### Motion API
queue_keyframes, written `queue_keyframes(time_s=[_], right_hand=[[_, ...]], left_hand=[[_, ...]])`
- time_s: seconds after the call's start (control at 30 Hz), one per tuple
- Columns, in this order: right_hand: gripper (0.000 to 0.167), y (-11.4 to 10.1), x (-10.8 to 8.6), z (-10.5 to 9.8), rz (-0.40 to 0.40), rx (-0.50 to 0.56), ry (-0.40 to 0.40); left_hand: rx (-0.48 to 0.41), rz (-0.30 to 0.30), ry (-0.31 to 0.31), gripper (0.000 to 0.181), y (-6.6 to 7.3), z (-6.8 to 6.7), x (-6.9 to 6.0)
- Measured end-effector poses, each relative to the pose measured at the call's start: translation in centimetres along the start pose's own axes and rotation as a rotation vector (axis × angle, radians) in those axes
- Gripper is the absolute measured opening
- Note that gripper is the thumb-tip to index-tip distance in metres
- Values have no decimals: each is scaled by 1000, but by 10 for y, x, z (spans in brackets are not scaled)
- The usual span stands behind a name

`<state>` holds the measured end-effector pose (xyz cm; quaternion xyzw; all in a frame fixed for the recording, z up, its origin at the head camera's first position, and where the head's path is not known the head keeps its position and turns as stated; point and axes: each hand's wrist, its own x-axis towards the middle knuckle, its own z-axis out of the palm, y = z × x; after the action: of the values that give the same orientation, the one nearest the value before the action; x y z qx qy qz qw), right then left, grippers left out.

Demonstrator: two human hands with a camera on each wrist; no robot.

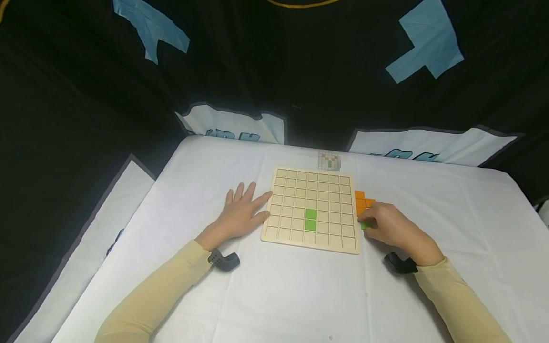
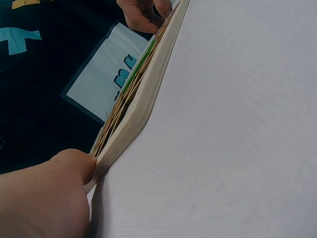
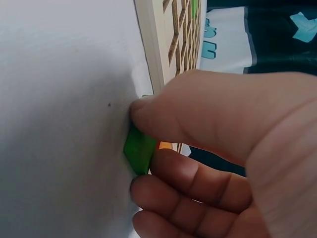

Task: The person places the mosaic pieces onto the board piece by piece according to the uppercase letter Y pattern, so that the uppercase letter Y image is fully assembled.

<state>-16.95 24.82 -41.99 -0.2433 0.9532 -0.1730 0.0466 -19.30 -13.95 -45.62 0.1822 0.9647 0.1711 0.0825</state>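
A light wooden grid board (image 1: 293, 240) lies on the white table, with two green square tiles (image 1: 310, 219) set one behind the other in its cells. My left hand (image 1: 240, 214) is spread flat at the board's left side, thumb and forefinger touching the edge. In the left wrist view the thumb (image 2: 74, 166) meets the board's rim (image 2: 133, 121). By the right edge, my right hand (image 1: 392, 226) pinches a green tile (image 3: 140, 148) between thumb and fingers, low against the tabletop. Several orange tiles (image 1: 360, 202) lie just beyond that hand, partly covered by it.
A small printed grid card (image 1: 329, 161) lies behind the board. White tablecloth (image 1: 291, 295) spreads around everything. Black curtains (image 1: 266, 71) with blue tape patches (image 1: 429, 43) hang at the back, and a dark wrist device (image 1: 225, 260) sits on the left wrist.
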Motion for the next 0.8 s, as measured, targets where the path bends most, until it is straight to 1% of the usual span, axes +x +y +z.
queue_keyframes(time_s=[0.53, 0.8], right_hand=[[24, 0, 0, -1, 17, -5, -23], [24, -1, 0, -2, 9, -1, -31]], left_hand=[[1, -4, -3, 61, 1, 0, 0], [-3, -3, -5, 61, 1, -1, 0]])
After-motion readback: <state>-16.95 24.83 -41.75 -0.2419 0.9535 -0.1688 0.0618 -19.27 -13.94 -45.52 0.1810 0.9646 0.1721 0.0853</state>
